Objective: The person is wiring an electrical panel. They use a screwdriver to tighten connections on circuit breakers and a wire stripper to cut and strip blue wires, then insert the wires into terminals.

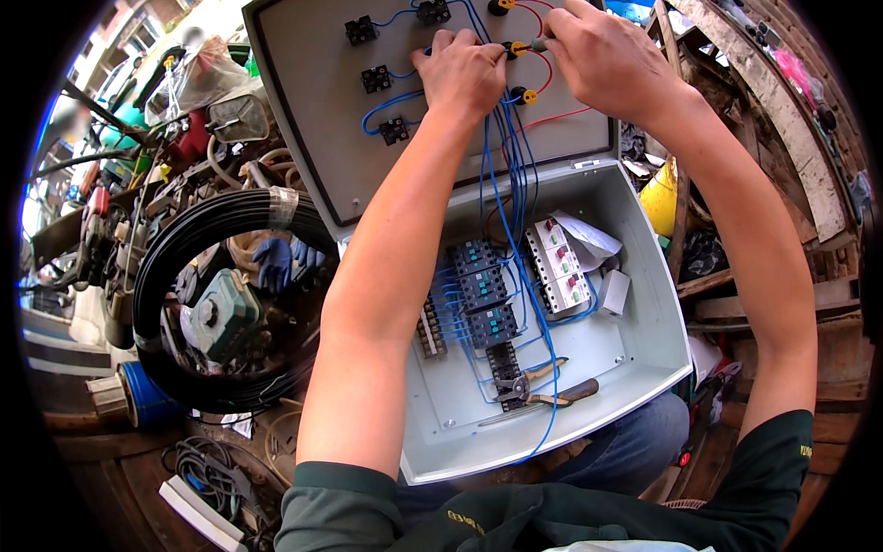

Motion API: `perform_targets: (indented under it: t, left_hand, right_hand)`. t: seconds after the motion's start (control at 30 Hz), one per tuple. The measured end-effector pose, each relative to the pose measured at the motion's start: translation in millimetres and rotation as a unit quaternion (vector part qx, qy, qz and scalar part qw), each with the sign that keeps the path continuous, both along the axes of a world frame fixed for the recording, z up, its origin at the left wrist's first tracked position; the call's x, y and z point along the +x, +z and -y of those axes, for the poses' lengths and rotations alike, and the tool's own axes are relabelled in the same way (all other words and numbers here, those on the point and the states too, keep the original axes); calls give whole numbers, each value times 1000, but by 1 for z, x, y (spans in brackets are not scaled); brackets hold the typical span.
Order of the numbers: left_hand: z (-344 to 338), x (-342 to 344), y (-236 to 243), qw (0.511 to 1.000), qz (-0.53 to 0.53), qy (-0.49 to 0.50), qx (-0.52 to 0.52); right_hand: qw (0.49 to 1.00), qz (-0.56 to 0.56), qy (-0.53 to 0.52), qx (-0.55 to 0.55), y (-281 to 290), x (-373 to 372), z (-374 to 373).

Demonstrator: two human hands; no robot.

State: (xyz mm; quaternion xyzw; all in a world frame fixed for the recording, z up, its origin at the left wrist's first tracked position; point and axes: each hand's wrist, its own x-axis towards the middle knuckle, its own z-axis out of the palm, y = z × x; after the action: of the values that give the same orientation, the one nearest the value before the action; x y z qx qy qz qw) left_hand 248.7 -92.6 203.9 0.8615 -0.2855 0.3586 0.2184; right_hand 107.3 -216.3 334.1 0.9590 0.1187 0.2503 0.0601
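Observation:
On the raised lid (317, 115) of a grey electrical enclosure, my right hand (612, 60) grips a screwdriver (541, 44) whose tip meets the middle yellow-and-black round terminal (515, 50). Beside that terminal, my left hand (464, 74) has its fingers curled against the lid among the blue wires (504, 147); what they pinch is hidden. Another yellow-and-black terminal (524, 96) sits just below, and one more (500, 6) above, with red wires (549, 74) looping off them. Black switch blocks (375, 79) are fixed left of my left hand.
Inside the enclosure (658, 345) are contactors (483, 290), white breakers (556, 262), a terminal strip (430, 329) and a small white box (613, 293). Pliers (570, 394) lie at its near side. A black cable coil (156, 276) stands left, amid clutter; wooden planks (791, 138) rise at right.

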Motion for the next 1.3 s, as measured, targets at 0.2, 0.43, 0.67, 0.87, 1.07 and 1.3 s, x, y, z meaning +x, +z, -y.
perform_targets:
  t: [0.2,0.43,0.67,0.87,1.07,1.3]
  left_hand:
    - [1,2,-1,1000,7,-3,5]
    - [2,-14,8,989,121,43,73]
    - [2,3,11,997,44,-27,56]
    - [5,6,16,993,65,-33,92]
    - [12,1,28,986,74,-52,141]
    - [17,14,28,982,84,-94,141]
  right_hand:
    - [995,6,-95,-3,1,9,0]
    - [988,-43,51,-141,21,-10,7]
    - [983,-110,-111,-97,23,2,-6]
    - [981,-110,-155,-41,22,11,-9]
    - [936,-23,93,-339,27,3,3]
    - [969,-162,-102,-155,26,15,-25]
